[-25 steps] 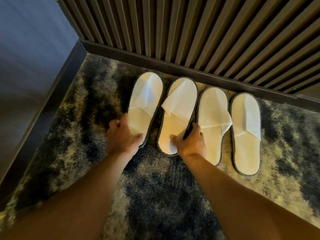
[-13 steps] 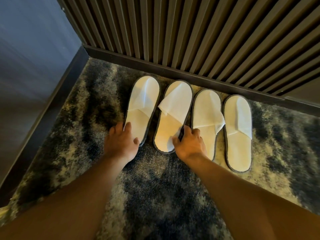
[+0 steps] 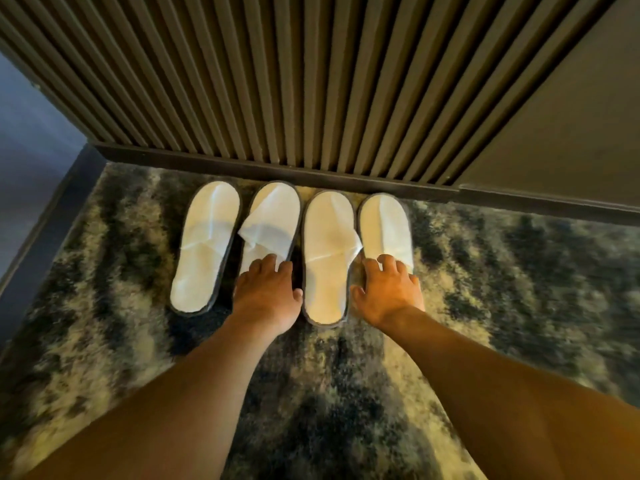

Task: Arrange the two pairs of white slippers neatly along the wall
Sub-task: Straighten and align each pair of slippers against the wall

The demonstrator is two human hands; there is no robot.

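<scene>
Four white slippers with dark rims lie side by side on the carpet, toes close to the baseboard. The leftmost slipper lies untouched and leans slightly left. My left hand covers the heel of the second slipper, fingers on top, thumb at its right edge. The third slipper lies free between my hands. My right hand clasps the heel of the rightmost slipper, fingers curled over it. Both covered heels are hidden.
A dark slatted wall rises behind the slippers, with a flat dark panel to its right. A bluish side wall meets it in the corner at the left. Mottled shaggy carpet spreads around.
My left hand has shifted from the leftmost slipper to the second one. My right hand has gone from between the second and third slippers to the rightmost one. The row looks straighter.
</scene>
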